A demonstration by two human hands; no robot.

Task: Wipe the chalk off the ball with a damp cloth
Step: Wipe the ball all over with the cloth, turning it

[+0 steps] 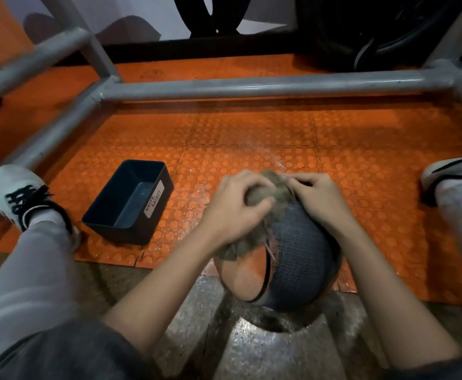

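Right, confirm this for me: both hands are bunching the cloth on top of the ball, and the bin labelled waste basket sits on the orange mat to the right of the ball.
Wrong side. In the head view the bin sits on the orange mat to the left of the ball. The rest holds: left hand and right hand bunch the cloth on top of it.

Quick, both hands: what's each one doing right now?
Left hand: closed on the cloth, on top of the ball.
Right hand: closed, pinching the cloth's other end.
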